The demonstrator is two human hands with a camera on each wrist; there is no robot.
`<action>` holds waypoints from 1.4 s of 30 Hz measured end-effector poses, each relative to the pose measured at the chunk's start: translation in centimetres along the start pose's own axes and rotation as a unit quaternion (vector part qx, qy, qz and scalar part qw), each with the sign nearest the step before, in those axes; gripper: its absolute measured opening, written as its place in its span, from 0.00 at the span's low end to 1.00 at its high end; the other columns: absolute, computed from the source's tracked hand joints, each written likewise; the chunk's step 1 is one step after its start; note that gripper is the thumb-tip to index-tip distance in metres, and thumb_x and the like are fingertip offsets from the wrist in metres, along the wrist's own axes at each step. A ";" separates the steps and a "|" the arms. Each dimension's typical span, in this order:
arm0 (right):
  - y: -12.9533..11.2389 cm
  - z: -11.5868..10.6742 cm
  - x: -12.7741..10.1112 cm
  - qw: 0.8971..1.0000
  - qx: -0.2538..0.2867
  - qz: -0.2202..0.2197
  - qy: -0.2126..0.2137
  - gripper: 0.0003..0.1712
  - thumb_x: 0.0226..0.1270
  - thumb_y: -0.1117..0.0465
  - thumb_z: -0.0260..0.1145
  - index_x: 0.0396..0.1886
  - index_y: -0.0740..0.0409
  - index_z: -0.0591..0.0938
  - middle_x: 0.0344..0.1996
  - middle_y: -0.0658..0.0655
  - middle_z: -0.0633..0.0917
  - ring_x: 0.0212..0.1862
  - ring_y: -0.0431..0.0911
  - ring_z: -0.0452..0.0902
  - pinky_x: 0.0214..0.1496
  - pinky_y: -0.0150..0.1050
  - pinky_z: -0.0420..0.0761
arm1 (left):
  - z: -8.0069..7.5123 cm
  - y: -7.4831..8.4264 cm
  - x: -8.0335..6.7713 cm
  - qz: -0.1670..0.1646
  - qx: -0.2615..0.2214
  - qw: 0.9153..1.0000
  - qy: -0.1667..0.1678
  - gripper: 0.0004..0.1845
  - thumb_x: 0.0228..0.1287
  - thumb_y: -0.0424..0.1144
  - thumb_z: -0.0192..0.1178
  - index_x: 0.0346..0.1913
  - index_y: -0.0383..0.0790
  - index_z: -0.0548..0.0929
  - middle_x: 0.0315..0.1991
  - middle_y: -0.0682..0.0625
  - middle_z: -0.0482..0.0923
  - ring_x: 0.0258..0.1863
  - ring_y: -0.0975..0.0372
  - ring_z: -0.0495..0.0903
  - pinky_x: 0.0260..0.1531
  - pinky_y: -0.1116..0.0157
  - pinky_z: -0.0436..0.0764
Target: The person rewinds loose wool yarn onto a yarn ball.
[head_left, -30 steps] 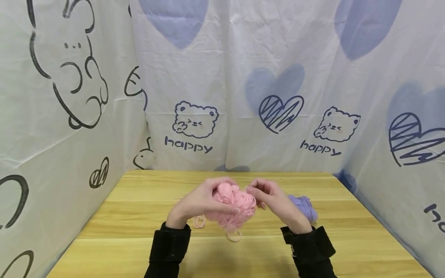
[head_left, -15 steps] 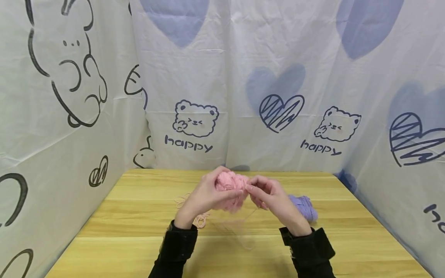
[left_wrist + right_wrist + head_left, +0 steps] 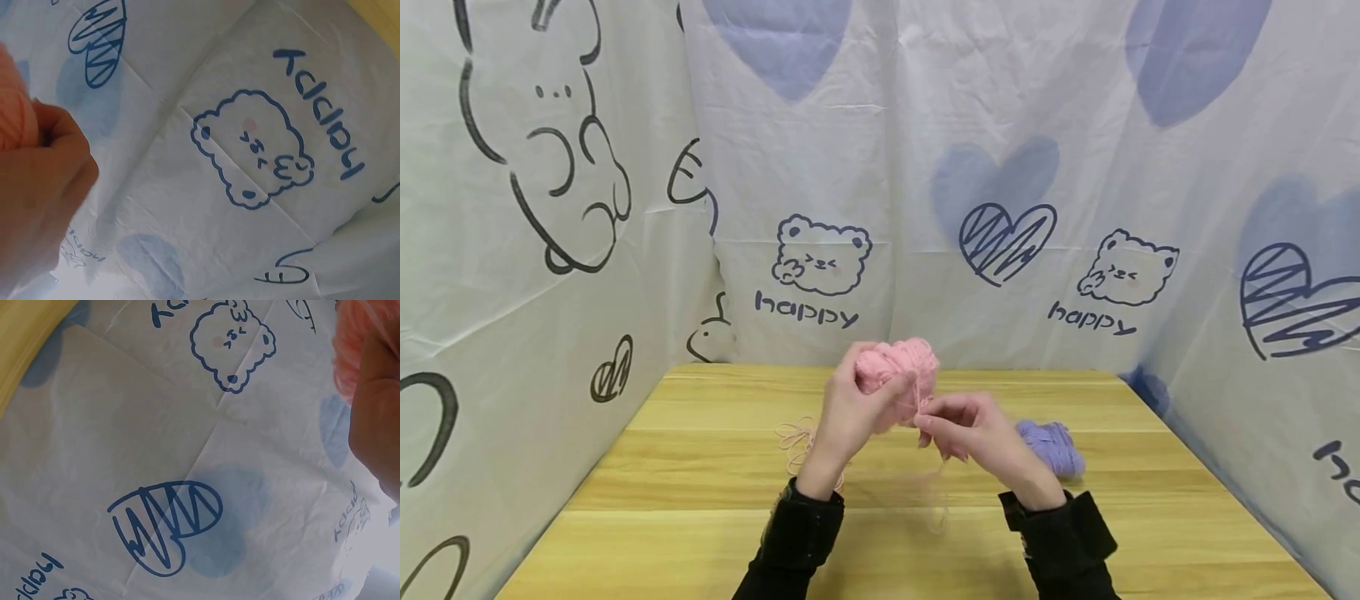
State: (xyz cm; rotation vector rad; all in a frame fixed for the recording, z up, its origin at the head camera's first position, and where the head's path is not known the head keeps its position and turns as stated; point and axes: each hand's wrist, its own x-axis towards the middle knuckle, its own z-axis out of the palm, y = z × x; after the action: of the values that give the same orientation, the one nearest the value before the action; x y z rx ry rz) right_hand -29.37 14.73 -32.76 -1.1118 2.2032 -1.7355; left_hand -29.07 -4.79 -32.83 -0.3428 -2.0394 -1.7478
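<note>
A ball of pink yarn [image 3: 895,362] is held above the table by my left hand [image 3: 852,408], whose fingers and thumb grip it from the left. At the ball's lower right, my right hand [image 3: 981,437] pinches a strand of the pink yarn between thumb and fingertips. A thin tail of that yarn hangs blurred below the right hand. The left wrist view shows the left hand [image 3: 47,187] on the edge of the pink ball [image 3: 14,103]. In the right wrist view, part of the right hand [image 3: 378,419] appears beside the ball [image 3: 356,337].
Loose loops of pink yarn [image 3: 793,435] lie on the wooden table [image 3: 700,533], partly behind the left forearm. A purple yarn skein [image 3: 1052,448] rests behind the right wrist. White printed curtains [image 3: 917,183] enclose the table at the back and sides.
The left hand has lifted the pink ball and turned it more upright. The right hand has shifted slightly left and down along it, pinching the strand. The hanging tail has swung right.
</note>
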 end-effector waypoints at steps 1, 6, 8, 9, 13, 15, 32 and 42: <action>0.0 0.1 0.0 1.000 -0.002 0.003 -0.005 0.11 0.69 0.62 0.61 0.41 0.67 0.83 0.26 0.62 0.84 0.18 0.36 0.68 0.16 0.33 0.68 | 0.0 0.0 0.0 -0.004 -0.016 1.000 0.009 0.24 0.54 0.44 0.71 0.53 0.44 0.75 0.47 0.46 0.81 0.44 0.58 0.81 0.42 0.64 0.83; 0.4 0.5 0.3 0.999 -0.017 0.034 -0.019 0.11 0.68 0.59 0.63 0.38 0.62 0.85 0.28 0.68 0.85 0.18 0.36 0.70 0.15 0.30 0.65 | 0.0 0.2 -0.1 -0.015 -0.111 0.993 0.044 0.23 0.57 0.41 0.69 0.53 0.42 0.74 0.46 0.45 0.79 0.42 0.60 0.80 0.40 0.65 0.84; 0.7 0.6 0.5 0.999 -0.019 0.046 -0.020 0.11 0.68 0.58 0.63 0.38 0.62 0.85 0.28 0.66 0.86 0.19 0.36 0.71 0.16 0.29 0.65 | -0.1 0.4 -0.1 -0.018 -0.152 0.987 0.039 0.22 0.58 0.40 0.68 0.53 0.41 0.74 0.46 0.45 0.78 0.41 0.60 0.80 0.41 0.65 0.84; 0.8 0.6 0.5 0.998 -0.019 0.051 -0.020 0.12 0.68 0.58 0.63 0.38 0.63 0.85 0.28 0.63 0.86 0.19 0.36 0.71 0.16 0.29 0.65 | -0.1 0.4 -0.1 -0.019 -0.169 0.985 0.032 0.21 0.58 0.39 0.68 0.53 0.40 0.74 0.46 0.46 0.78 0.41 0.60 0.80 0.41 0.66 0.83; 1.3 0.6 0.6 0.998 -0.009 0.054 -0.018 0.13 0.68 0.59 0.63 0.39 0.67 0.84 0.25 0.50 0.86 0.20 0.35 0.70 0.19 0.30 0.69 | -0.3 0.6 -0.1 -0.022 -0.201 0.979 -0.012 0.18 0.60 0.37 0.65 0.52 0.39 0.75 0.45 0.48 0.77 0.41 0.62 0.78 0.41 0.68 0.82; 1.4 0.4 0.5 0.999 -0.006 0.050 -0.017 0.13 0.68 0.60 0.62 0.40 0.68 0.83 0.25 0.47 0.85 0.20 0.35 0.70 0.21 0.29 0.71 | -0.4 0.6 -0.2 -0.021 -0.203 0.978 -0.035 0.17 0.60 0.36 0.65 0.52 0.40 0.75 0.44 0.48 0.77 0.40 0.63 0.77 0.39 0.69 0.81; 0.6 -2.7 -1.0 0.993 -0.063 0.002 -0.099 0.05 0.64 0.72 0.57 0.31 0.67 0.79 0.21 0.48 0.78 0.22 0.35 0.72 0.24 0.31 0.78 | -2.2 0.6 -0.4 -0.023 -0.101 0.950 -0.296 0.24 0.51 0.33 0.69 0.54 0.40 0.79 0.40 0.47 0.80 0.36 0.60 0.79 0.37 0.63 0.83; 0.3 -2.8 -1.1 0.997 -0.041 0.062 0.010 0.14 0.73 0.56 0.58 0.37 0.64 0.77 0.20 0.49 0.71 0.20 0.40 0.64 0.22 0.31 0.70 | -2.0 0.1 -0.4 -0.006 0.022 0.940 -0.341 0.23 0.50 0.40 0.73 0.51 0.48 0.81 0.43 0.48 0.81 0.39 0.61 0.79 0.39 0.63 0.83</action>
State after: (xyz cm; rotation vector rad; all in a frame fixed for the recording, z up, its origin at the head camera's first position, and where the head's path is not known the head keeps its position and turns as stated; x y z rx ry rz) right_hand -30.09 17.63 -32.48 -0.9557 2.3201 -1.6270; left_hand -28.33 -6.67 -32.69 -1.0435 -2.5283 -1.7374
